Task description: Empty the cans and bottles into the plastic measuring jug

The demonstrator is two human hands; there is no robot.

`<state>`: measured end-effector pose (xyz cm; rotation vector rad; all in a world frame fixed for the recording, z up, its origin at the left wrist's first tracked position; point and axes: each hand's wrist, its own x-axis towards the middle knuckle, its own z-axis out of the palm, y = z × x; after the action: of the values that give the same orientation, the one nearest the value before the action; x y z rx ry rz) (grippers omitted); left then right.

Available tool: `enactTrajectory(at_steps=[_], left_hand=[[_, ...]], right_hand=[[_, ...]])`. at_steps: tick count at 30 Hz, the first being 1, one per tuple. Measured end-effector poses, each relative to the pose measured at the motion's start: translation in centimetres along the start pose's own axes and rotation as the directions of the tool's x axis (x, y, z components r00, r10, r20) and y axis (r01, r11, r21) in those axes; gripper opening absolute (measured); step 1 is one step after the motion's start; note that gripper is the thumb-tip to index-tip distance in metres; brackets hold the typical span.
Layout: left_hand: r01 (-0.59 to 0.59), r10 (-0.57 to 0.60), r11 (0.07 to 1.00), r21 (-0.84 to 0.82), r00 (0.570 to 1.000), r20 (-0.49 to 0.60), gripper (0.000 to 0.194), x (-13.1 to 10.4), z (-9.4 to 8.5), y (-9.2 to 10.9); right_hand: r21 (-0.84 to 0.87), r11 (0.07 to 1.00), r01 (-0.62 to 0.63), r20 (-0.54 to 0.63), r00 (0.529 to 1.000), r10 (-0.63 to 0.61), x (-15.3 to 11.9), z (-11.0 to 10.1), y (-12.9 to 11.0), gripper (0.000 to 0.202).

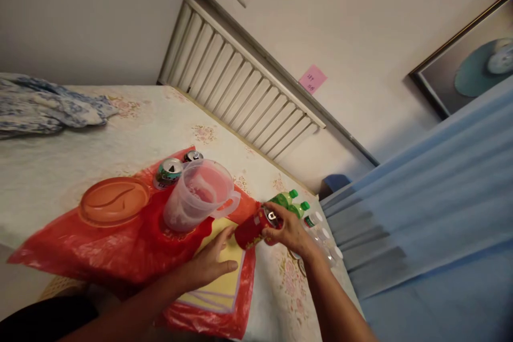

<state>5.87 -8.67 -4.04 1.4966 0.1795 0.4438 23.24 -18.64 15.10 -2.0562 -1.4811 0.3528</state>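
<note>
My right hand [287, 228] grips a red drink can [251, 228] near its top, tilting it over the table. My left hand [214, 263] is close to the can's lower end with fingers apart, holding nothing; it hovers above a yellow sheet [228, 283]. Left of the can stands a clear plastic pitcher [188, 203] with its handle towards the can. Its orange lid [114, 200] lies flat on a red plastic bag [100, 251]. Behind the pitcher are a green-and-dark can [168, 173] and a dark can [193, 156], the second partly hidden.
Green-capped bottles [294, 203] and several clear bottles with white caps [324, 240] stand right of my right hand. A blue-and-white cloth [52, 107] lies at far left on the flowered tablecloth [144, 139]. A radiator [240, 80] runs behind; a blue curtain [420, 214] hangs right.
</note>
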Motion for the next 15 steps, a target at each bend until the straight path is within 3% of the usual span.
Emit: enactTrajectory(at_steps=[4, 10, 12, 15], left_hand=[[-0.039, 0.04, 0.999, 0.027, 0.999, -0.013, 0.09, -0.3, -0.1, 1.4], [0.085, -0.08, 0.986, -0.141, 0.996, 0.043, 0.075, -1.1, -0.3, 3.4], [0.111, -0.106, 0.986, -0.125, 0.993, 0.045, 0.073, -1.6, -0.8, 4.1], [0.176, -0.175, 0.984, -0.018, 0.982, 0.069, 0.067, -2.5, -1.6, 5.2]], right_hand=[[0.036, 0.999, 0.034, 0.081, 0.996, -0.037, -2.2, 2.7, -1.2, 0.061], [0.156, 0.987, 0.043, 0.133, 0.989, -0.064, -2.2, 4.8, -1.9, 0.063], [0.291, 0.957, 0.0, 0.105, 0.994, -0.031, -1.0, 4.8, -1.3, 0.062], [0.502, 0.865, -0.014, -0.036, 0.999, 0.037, 1.4, 5.5, -0.2, 0.058]])
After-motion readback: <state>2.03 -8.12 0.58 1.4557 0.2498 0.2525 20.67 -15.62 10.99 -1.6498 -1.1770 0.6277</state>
